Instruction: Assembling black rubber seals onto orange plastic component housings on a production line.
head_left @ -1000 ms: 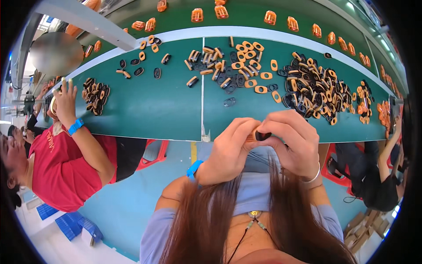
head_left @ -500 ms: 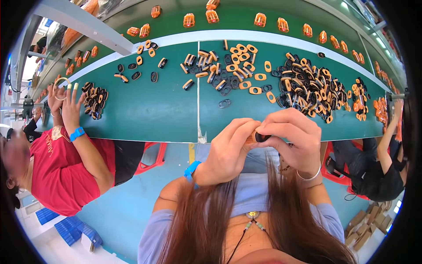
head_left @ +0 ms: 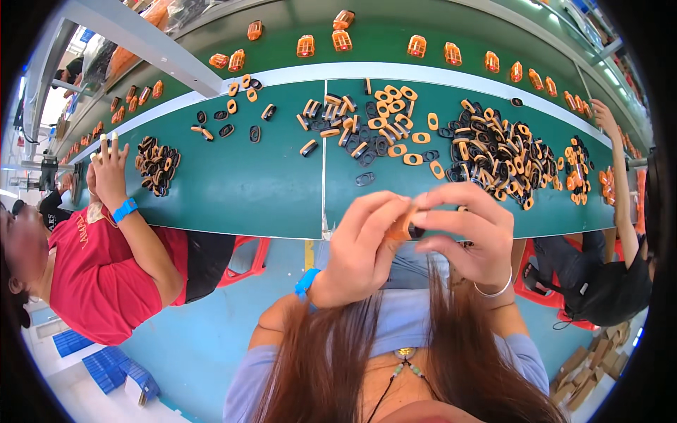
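Note:
In front of my chest, my left hand [head_left: 361,247] pinches a small orange oval piece with a black end [head_left: 403,227]. My right hand [head_left: 474,229] curls around the black end; its fingertips touch the piece, and its thumb stands a little apart. Fingers hide part of the piece. Beyond my hands, a large heap of black and tan oval rings [head_left: 493,151] lies on the green table [head_left: 254,190]. A looser scatter of tan rings and black rings [head_left: 384,123] sits left of that heap.
Orange cage-shaped units [head_left: 305,46] stand in a row on the green strip beyond the white rail [head_left: 282,76]. A smaller ring pile [head_left: 156,166] lies near a red-shirted co-worker [head_left: 116,275] at left. Another co-worker's arm [head_left: 620,190] reaches over the table at right.
My right thumb and fingers have spread wider around the piece, showing more of its orange side. The right co-worker's arm has reached farther out. The view has shifted slightly.

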The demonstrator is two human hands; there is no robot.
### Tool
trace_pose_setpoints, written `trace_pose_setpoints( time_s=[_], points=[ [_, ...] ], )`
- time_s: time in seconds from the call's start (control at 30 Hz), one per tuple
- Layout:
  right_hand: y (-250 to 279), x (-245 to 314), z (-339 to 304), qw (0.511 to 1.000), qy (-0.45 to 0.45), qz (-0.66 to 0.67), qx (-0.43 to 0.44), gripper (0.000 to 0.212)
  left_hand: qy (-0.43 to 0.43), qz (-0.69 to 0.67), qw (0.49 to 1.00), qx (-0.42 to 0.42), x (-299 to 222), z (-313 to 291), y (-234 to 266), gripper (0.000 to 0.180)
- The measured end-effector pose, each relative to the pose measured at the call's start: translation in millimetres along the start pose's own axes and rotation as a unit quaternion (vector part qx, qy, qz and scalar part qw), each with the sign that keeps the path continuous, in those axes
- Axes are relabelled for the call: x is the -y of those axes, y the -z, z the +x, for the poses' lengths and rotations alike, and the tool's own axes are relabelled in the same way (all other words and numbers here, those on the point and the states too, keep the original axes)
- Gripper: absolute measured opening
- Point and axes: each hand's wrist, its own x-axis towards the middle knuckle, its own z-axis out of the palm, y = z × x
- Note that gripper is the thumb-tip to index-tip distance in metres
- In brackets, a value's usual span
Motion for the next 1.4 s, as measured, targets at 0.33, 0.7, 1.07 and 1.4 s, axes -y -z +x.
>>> trace_pose_setpoints(
  time_s=[0.33,0.7,1.07,1.4],
  points=[
    [-11,-3,-5,0.983,-0.111,0.139,-0.042,0.031,0.063,-0.035,0.997,-0.004,0,-2,4,0.052],
    [2,4,-6,0.998,-0.062,0.011,-0.018,0.028,0.150,-0.194,0.969,0.033,-6,-7,-4,0.039],
    [15,20,-6,0.991,-0.083,-0.100,0.030,0.015,0.064,-0.015,0.995,0.080,-12,4,-1,0.039],
    [15,24,-10,0.985,-0.065,-0.145,0.066,0.012,0.032,0.066,0.993,0.097,-16,0,0,0.042]
  ],
)
